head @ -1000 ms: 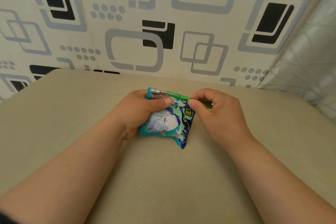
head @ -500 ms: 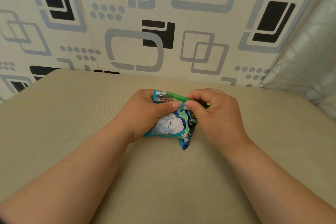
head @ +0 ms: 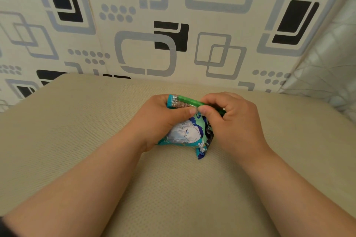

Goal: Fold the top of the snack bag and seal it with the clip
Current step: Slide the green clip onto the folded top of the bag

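Slippage risk first: green plastic clip (head: pixel 189 101) sits along the folded top of the small teal foil snack bag (head: pixel 185 134); if the fold springs back under it, the seal likely fails. Left hand (head: pixel 161 121) clamps bag and fold; right hand (head: pixel 234 119) pinches clip's end. Bag puffy, crinkled, printed with a cartoon figure, resting mid-cushion (head: pixel 77 140), toward its far edge.

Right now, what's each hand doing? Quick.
Left hand: closed on the snack bag, thumb pressing its folded top.
Right hand: closed, pinching the green clip along the fold.
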A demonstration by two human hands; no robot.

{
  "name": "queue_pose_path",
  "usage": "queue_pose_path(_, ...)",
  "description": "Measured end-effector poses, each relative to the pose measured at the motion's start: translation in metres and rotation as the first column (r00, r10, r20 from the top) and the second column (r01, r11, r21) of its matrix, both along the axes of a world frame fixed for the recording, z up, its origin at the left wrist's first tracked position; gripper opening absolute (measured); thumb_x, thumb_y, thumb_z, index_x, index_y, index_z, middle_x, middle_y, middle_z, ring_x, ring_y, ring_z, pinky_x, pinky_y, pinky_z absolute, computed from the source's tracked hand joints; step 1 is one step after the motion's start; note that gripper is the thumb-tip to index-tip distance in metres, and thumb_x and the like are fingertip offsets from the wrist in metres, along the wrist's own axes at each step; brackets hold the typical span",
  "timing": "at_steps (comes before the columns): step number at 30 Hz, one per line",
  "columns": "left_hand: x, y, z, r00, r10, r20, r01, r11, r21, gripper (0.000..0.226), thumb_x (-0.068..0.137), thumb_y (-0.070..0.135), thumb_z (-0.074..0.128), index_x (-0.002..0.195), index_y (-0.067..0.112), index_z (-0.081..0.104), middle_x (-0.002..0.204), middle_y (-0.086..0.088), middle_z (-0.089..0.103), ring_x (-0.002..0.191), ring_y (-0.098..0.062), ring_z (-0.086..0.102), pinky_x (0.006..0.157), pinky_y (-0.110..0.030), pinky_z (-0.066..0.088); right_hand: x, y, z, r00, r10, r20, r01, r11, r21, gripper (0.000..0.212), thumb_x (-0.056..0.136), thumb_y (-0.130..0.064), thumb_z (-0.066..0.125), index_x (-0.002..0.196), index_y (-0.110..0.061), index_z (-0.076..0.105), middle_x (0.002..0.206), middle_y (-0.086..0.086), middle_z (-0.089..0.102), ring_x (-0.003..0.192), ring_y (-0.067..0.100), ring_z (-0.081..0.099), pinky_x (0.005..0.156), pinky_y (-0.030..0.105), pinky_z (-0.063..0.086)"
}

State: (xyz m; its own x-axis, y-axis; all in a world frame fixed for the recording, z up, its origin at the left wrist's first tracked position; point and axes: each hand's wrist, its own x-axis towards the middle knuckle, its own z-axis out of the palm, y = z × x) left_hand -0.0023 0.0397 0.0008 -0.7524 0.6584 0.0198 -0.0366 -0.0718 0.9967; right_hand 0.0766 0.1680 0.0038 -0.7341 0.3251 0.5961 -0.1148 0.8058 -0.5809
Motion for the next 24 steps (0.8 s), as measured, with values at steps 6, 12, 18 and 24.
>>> queue_pose_path(6,-0.003,-0.003,0.0,1.0,-0.016,0.021,0.016,1.0,0.016,0.007,0.069,0.013,0.068,0.075,0.011,0.071,0.072,-0.008,0.075,0.069,-0.022,0.07,0.06,-0.029,0.056,0.002,-0.001,0.001,1.0,0.012,0.011,-0.012,1.0,0.016,0.01,0.075,-0.024,0.056,0.075,-0.02,0.064,0.071,0.003,0.066,0.071,0.02,0.056,0.071,0.044,0.047)
queue_pose_path(12,0.002,-0.003,0.002,0.995,0.041,-0.09,-0.046,0.997,-0.058,0.008,0.073,0.014,0.068,0.078,0.008,0.07,0.075,-0.008,0.075,0.07,-0.022,0.071,0.061,-0.028,0.057,0.003,0.0,0.001,1.0,0.012,-0.028,-0.012,1.0,-0.017,0.009,0.072,-0.022,0.057,0.072,-0.02,0.065,0.068,0.002,0.066,0.067,0.012,0.053,0.068,0.035,0.043)
queue_pose_path(18,0.006,-0.006,0.007,0.985,0.044,-0.165,-0.059,0.995,-0.082,0.005,0.073,0.016,0.068,0.072,0.011,0.071,0.074,-0.01,0.075,0.068,-0.02,0.07,0.06,-0.028,0.057,0.003,0.0,0.004,0.997,0.047,-0.056,-0.048,0.999,-0.011,0.006,0.072,-0.021,0.058,0.07,-0.021,0.064,0.064,0.0,0.063,0.068,0.012,0.051,0.063,0.031,0.042)
queue_pose_path(24,0.007,-0.007,0.01,0.974,0.005,-0.225,-0.032,0.993,-0.116,0.008,0.072,0.015,0.069,0.065,0.013,0.068,0.057,0.001,0.069,0.056,-0.009,0.063,0.05,-0.017,0.048,0.003,-0.003,0.006,0.995,0.076,-0.061,-0.075,0.997,0.025,0.006,0.073,-0.02,0.059,0.069,-0.021,0.064,0.062,-0.001,0.063,0.066,0.012,0.049,0.064,0.03,0.039)
